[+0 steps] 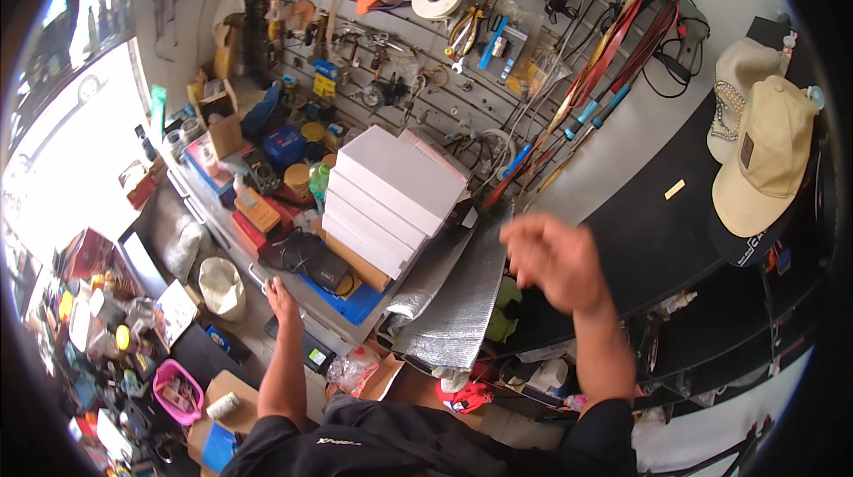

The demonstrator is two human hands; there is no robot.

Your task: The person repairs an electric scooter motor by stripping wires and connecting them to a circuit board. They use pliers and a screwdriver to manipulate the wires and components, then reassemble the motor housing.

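My right hand (558, 264) is raised above the black counter's edge, its fingers loosely bent and apart, with nothing seen in them. Beneath and left of it lies a silver bubble-foil sheet (451, 321). My left hand (281, 298) is at the front of the white bench, close to a pale drawer handle (258, 276). Its fingers look stretched out and appear to hold nothing; whether they touch the handle is unclear. A stack of white boxes (391, 188) stands on the bench between my hands, beside a black case with a cable (306, 257).
Tools and cables hang on the slatted wall (391, 33). Caps (762, 157) lie on the black counter (635, 228) at right. At lower left are a pink basket (178, 393), a white sack (222, 288) and crowded clutter. Jars and boxes crowd the bench's far left.
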